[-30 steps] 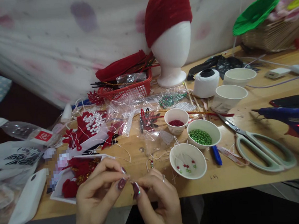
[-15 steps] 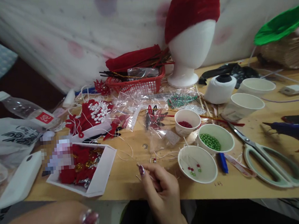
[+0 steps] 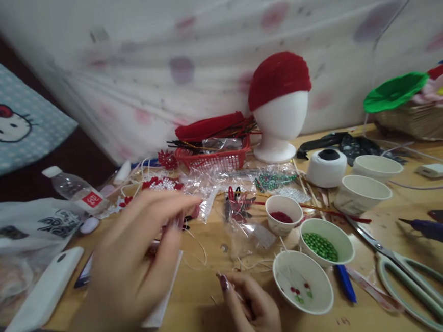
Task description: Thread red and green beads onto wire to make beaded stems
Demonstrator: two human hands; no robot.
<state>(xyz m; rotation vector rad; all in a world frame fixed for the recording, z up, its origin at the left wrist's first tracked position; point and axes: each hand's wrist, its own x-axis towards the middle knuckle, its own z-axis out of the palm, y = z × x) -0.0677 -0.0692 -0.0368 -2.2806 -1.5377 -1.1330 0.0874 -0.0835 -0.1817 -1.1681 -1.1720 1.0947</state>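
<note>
My left hand (image 3: 125, 260) is raised over the white box (image 3: 165, 306), its fingers stretched out and the thumb apart from them. It covers most of the box, and motion blurs it. Low in the middle, my right hand (image 3: 253, 306) is closed in a pinch; a thin pale strand (image 3: 218, 275) pokes out by its thumb. To its right stands a paper cup (image 3: 324, 301) holding white threads with red and green beads. Close behind are a cup of green beads (image 3: 320, 246) and a cup of dark red beads (image 3: 281, 217).
Large scissors (image 3: 396, 262), a blue marker (image 3: 346, 285) and a blue glue gun (image 3: 441, 233) lie at the right. A foam head (image 3: 281, 123) and a red basket (image 3: 213, 160) stand at the back. A plastic bottle (image 3: 73, 188) and a white phone-shaped object (image 3: 47, 292) are leftward.
My left hand has risen from the lower left edge to over the white box, its fingers now extended. The view has tilted up; my right hand keeps its pinch.
</note>
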